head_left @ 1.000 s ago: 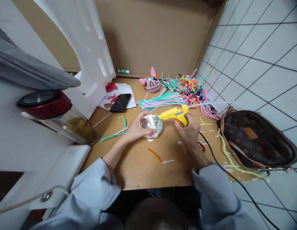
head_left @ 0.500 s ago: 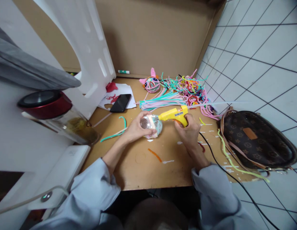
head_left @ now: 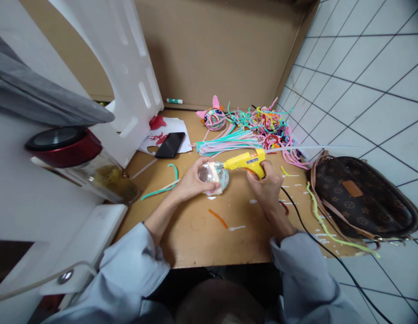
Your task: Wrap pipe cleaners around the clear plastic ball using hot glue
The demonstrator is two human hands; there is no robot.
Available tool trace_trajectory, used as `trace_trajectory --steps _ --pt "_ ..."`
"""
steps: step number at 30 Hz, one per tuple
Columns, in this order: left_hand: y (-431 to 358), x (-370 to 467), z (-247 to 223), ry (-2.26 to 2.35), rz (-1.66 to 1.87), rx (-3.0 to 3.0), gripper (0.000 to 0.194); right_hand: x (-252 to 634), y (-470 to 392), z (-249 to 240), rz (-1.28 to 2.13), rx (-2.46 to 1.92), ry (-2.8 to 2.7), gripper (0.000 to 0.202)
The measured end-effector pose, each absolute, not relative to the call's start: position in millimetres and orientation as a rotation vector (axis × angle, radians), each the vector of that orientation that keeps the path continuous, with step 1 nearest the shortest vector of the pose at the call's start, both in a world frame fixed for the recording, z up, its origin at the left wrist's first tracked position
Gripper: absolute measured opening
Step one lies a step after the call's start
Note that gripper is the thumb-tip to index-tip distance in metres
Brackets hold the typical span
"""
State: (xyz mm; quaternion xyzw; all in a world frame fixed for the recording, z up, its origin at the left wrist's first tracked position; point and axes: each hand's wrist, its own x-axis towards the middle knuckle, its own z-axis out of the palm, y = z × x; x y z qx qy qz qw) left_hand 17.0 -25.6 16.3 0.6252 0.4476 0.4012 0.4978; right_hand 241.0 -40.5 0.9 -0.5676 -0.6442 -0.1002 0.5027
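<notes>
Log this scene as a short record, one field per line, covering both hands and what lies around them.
Left hand: grips a clear ball, partly covered in pale and teal material
Right hand: holds a yellow glue gun
Nozzle: at the ball; contact unclear
Back of table: finished-looking pink-eared ball, pink and teal strips, tangled multicoloured pile
Left side: black phone partly on white paper; red-lidded bottle
Right side: brown patterned bag
Near edge: orange strip

Black phone (head_left: pixel 170 145) partly on white paper (head_left: pixel 177 126), brown handbag (head_left: pixel 367 195), red-lidded bottle (head_left: pixel 89 164)
</notes>
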Motion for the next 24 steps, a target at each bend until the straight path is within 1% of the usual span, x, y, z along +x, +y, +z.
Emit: trace_trajectory --steps 8,18,24 --pt "-24.7 15.7 15.7 1.088 0.962 1.507 0.072 241.5 -40.9 1.8 -0.298 -1.356 -1.573 0.008" --pt "-25.4 16.0 17.1 1.091 0.951 1.492 0.072 243.2 -41.2 2.2 -0.276 -1.304 -1.589 0.010" --pt "-24.1 15.6 15.6 1.092 0.964 1.512 0.071 242.3 -44.0 5.4 -0.302 -1.356 -1.568 0.010"
